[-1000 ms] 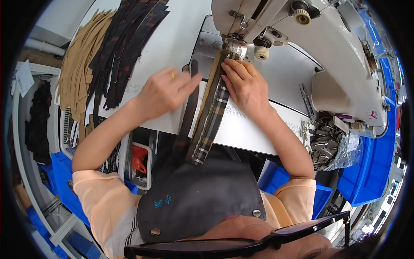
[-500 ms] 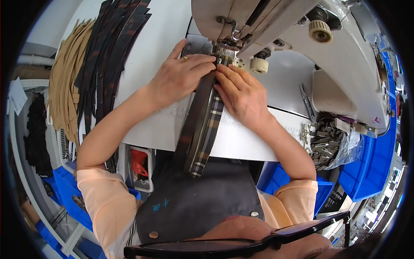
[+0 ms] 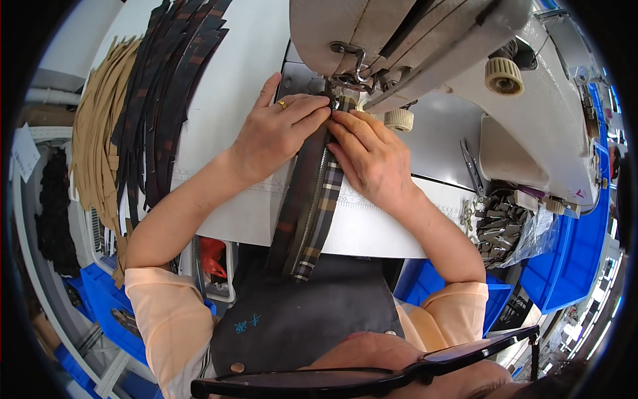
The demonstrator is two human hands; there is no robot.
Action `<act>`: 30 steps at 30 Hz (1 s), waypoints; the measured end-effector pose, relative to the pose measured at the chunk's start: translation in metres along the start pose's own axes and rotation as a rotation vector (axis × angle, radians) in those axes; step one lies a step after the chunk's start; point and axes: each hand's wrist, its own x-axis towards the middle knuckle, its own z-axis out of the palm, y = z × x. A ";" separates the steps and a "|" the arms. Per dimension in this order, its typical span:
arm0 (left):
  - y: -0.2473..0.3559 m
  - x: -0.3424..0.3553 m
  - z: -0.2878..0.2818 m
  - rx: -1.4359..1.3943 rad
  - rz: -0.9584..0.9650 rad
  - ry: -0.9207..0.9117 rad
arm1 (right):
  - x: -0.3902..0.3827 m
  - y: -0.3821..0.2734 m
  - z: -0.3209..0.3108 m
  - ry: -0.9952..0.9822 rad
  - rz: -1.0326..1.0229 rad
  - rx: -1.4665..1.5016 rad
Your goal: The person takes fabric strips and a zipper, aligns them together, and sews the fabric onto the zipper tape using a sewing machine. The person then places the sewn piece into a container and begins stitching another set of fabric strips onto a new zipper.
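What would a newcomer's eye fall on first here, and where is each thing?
Probably the large pale sewing machine, filling the upper right. Next, near the centre, the left hand and right hand meet at the upper end of a zippered plaid piece. Then bundles of tan strips and dark strips lie side by side at upper left.

Elbows bent and spread wide, the bare left forearm (image 3: pixel 189 203) and bare right forearm (image 3: pixel 442 229) angle inward. I see the left hand (image 3: pixel 272 135) back uppermost, fingers bent together, the outermost lifted apart. The right hand (image 3: pixel 373 156) arches beside it, fingertips nearly meeting; both palms are hidden from me.
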 end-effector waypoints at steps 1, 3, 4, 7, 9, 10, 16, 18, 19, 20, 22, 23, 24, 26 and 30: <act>-0.001 0.000 0.001 -0.009 0.004 0.003 | 0.000 0.000 0.000 -0.005 -0.002 -0.001; -0.001 0.000 0.003 -0.018 0.011 0.005 | 0.000 0.001 0.000 -0.008 -0.002 -0.002; -0.001 0.001 0.003 -0.021 0.009 0.001 | 0.000 0.001 -0.001 -0.010 -0.003 -0.003; 0.000 0.001 0.003 -0.028 0.002 0.002 | 0.001 0.001 -0.001 -0.013 -0.004 -0.001; 0.001 0.001 0.003 -0.032 -0.002 0.009 | 0.000 0.001 -0.001 -0.014 -0.005 0.003; 0.001 0.001 0.003 -0.037 -0.001 0.011 | 0.000 0.001 -0.001 -0.016 -0.004 0.001; -0.001 0.001 0.002 -0.037 0.014 0.004 | -0.002 0.001 0.000 -0.013 -0.009 -0.009; 0.001 0.001 0.002 -0.044 0.010 -0.008 | -0.002 0.002 0.000 -0.014 -0.009 -0.013; 0.002 0.002 0.000 -0.062 -0.016 -0.018 | -0.001 0.002 0.000 -0.017 0.001 0.001; 0.004 0.002 -0.001 -0.080 -0.042 -0.028 | -0.001 0.002 0.000 -0.020 0.011 0.016; 0.009 0.003 -0.004 -0.078 -0.055 -0.041 | -0.005 0.007 0.000 -0.019 0.087 0.109; 0.010 0.002 -0.005 -0.075 -0.067 -0.053 | -0.006 0.010 -0.001 -0.016 0.163 0.201; 0.011 0.001 -0.004 -0.075 -0.069 -0.053 | -0.004 0.011 -0.005 -0.026 0.208 0.221; 0.011 -0.001 -0.002 -0.004 -0.064 -0.062 | 0.001 0.012 -0.005 -0.022 0.115 0.096; 0.015 -0.003 -0.003 0.057 -0.098 -0.095 | 0.001 0.011 -0.005 -0.065 0.049 -0.064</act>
